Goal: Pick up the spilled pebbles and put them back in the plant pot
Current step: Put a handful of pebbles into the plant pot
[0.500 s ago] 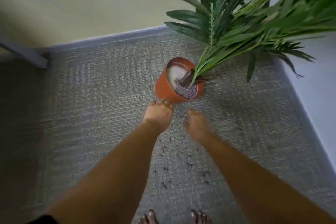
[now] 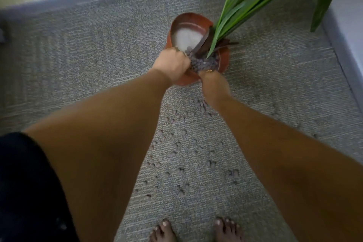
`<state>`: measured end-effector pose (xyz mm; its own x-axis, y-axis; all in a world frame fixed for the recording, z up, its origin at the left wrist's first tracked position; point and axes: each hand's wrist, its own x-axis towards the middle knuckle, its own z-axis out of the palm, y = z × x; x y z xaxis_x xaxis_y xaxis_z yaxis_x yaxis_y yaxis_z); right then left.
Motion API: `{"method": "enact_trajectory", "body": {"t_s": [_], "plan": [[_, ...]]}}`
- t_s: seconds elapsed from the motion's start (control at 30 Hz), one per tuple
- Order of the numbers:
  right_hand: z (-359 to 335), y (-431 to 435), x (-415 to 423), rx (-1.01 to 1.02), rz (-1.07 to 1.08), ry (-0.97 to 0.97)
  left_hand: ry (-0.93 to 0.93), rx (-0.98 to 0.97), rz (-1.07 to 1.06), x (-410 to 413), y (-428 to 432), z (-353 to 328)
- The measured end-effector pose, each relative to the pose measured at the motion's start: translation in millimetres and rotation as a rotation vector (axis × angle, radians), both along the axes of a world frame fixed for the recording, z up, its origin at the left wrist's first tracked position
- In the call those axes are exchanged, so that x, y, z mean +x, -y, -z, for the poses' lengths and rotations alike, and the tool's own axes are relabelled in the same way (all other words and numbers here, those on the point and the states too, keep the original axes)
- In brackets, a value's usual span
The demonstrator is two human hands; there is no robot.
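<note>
On grey carpet [image 2: 98, 49]: tipped terracotta plant pot [image 2: 188, 20], mouth facing camera, leaves toward upper right; left hand [image 2: 172, 64] curled on rim, right hand [image 2: 215, 84] grip unclear; grey pebbles [image 2: 178, 143] scattered.

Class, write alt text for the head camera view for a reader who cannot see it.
Both hands, left and right, reach the near rim of a tilted terracotta plant pot holding pebbles. Many spilled pebbles lie scattered on grey carpet between the arms, above bare feet.
</note>
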<state>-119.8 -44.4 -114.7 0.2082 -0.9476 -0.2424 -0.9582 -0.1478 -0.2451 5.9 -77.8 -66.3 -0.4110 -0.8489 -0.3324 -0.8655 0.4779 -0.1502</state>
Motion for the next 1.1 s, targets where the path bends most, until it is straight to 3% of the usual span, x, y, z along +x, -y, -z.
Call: {"method": "enact_trajectory", "body": {"t_s": [0.6,0.73,0.9,1.0,1.1], "plan": [[7,-10,26,-0.048,-0.436,-0.055,0.082,0.023,-0.069,54,-37,40],[11,-8,29,-0.056,-0.42,-0.021,0.057,0.02,-0.113,62,-42,48],[18,-6,32,-0.032,-0.368,-0.012,-0.135,-0.008,-0.25,64,-47,56],[29,-23,30,-0.137,-0.329,0.111,-0.399,-0.155,-0.286,70,-77,68],[41,-57,20,-0.188,-0.324,0.21,-0.451,-0.167,-0.323,73,-120,86]]}}
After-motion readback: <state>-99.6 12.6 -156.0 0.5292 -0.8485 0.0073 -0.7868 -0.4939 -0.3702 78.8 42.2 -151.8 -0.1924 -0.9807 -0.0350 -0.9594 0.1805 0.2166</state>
